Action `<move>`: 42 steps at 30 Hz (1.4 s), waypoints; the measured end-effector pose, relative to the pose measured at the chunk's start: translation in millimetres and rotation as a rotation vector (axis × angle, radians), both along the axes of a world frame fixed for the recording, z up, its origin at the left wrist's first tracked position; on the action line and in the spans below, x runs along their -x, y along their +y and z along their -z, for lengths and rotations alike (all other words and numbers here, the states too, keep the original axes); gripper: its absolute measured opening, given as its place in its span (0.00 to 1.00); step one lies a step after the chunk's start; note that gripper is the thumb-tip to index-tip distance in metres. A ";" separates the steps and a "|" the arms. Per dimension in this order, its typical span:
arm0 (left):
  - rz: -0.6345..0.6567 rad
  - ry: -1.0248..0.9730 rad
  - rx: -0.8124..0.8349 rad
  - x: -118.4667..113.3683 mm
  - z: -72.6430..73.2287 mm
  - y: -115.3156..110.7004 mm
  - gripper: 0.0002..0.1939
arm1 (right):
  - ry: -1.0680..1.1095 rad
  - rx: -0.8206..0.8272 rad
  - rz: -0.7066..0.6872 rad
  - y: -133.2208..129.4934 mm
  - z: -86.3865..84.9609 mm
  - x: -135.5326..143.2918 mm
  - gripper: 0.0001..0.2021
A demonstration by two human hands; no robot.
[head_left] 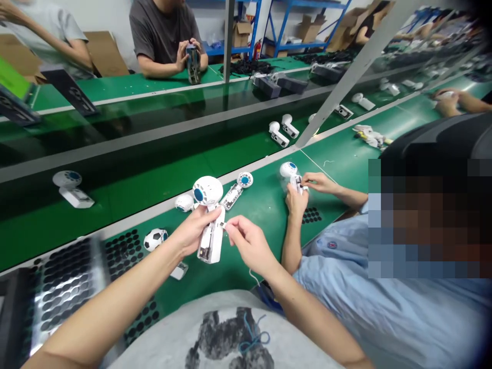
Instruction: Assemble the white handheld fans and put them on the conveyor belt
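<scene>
A white handheld device (217, 241) with a round head and a blue disc on it is tilted up at the middle of the view. My left hand (194, 228) is wrapped round its neck, thumb across the front; the lower body shows an opening with dark parts inside. Beside the device's right edge, my right hand (248, 241) pinches the end of a small light-coloured connector (223, 225), which touches or nearly touches the side of the body. A thin pale cable hangs below that hand.
More white devices (232, 195) lie just behind. A football-patterned one (155, 239) lies left, near sheets of black discs (125, 251). A green conveyor (154, 179) runs behind the table. On the right a co-worker's hands (298, 200) hold another device. People sit across.
</scene>
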State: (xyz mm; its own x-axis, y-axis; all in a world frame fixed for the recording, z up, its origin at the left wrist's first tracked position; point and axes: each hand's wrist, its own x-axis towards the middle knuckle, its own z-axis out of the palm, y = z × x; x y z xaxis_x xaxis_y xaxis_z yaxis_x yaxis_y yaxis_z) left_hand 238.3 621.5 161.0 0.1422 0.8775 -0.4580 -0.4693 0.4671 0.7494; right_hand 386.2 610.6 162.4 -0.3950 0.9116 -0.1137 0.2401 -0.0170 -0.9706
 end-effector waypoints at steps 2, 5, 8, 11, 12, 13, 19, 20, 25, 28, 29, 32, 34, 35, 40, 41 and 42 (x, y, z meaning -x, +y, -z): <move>-0.003 0.029 -0.024 -2.3 -3.7 -5.8 0.13 | -0.017 -0.008 -0.018 -4.3 -2.6 -0.8 0.08; -0.011 0.042 -0.036 -3.6 -5.8 -12.8 0.15 | -0.044 -0.018 -0.046 -9.5 -5.4 -2.8 0.08; 0.016 0.008 -0.017 -3.5 -6.7 -17.4 0.18 | -0.042 -0.003 -0.039 -12.1 -6.6 -5.6 0.09; 0.026 -0.004 -0.013 -4.0 -8.4 -19.4 0.19 | -0.064 -0.019 -0.006 -13.7 -8.4 -9.0 0.09; 0.025 0.004 -0.018 -4.6 -8.9 -19.8 0.19 | -0.082 -0.035 -0.001 -14.4 -9.3 -9.9 0.09; 0.028 0.017 -0.024 -5.4 -9.3 -20.0 0.19 | -0.103 -0.052 -0.002 -15.3 -10.4 -10.6 0.09; 0.047 0.235 -0.132 -10.3 -9.2 -21.6 0.20 | -0.298 -0.184 -0.034 -19.1 -12.5 -11.2 0.07; 0.061 0.260 -0.142 -10.4 -9.3 -21.9 0.20 | -0.318 -0.185 -0.042 -18.9 -12.0 -11.4 0.08; 0.191 0.227 -0.053 -8.1 -11.9 -23.0 0.22 | -0.302 -0.073 -0.105 -18.8 -10.9 -13.5 0.08; 0.168 0.254 -0.075 -7.4 -12.9 -23.4 0.24 | -0.322 -0.149 -0.043 -21.0 -9.3 -13.0 0.07; 0.158 0.272 -0.086 -7.5 -12.6 -23.8 0.24 | -0.314 -0.139 -0.036 -22.0 -8.2 -12.6 0.07; 0.147 0.321 -0.096 -8.4 -8.6 -26.8 0.23 | -0.274 -0.051 -0.070 -25.0 -3.5 -11.6 0.09; 0.131 0.362 -0.115 -8.8 -3.8 -30.2 0.23 | -0.308 -0.097 -0.082 -27.0 0.0 -11.3 0.08; 0.126 0.374 -0.117 -8.8 -1.2 -32.2 0.23 | -0.327 -0.120 -0.089 -27.9 1.7 -11.5 0.08; 0.168 0.262 -0.006 -8.8 8.0 -40.8 0.23 | -0.247 0.036 -0.198 -26.9 5.4 -18.0 0.12; 0.159 0.249 -0.007 -9.1 8.8 -41.6 0.23 | -0.257 0.033 -0.222 -25.6 4.9 -20.1 0.12; 0.146 0.244 -0.016 -9.5 9.3 -42.2 0.23 | -0.284 0.014 -0.247 -24.1 4.2 -22.0 0.12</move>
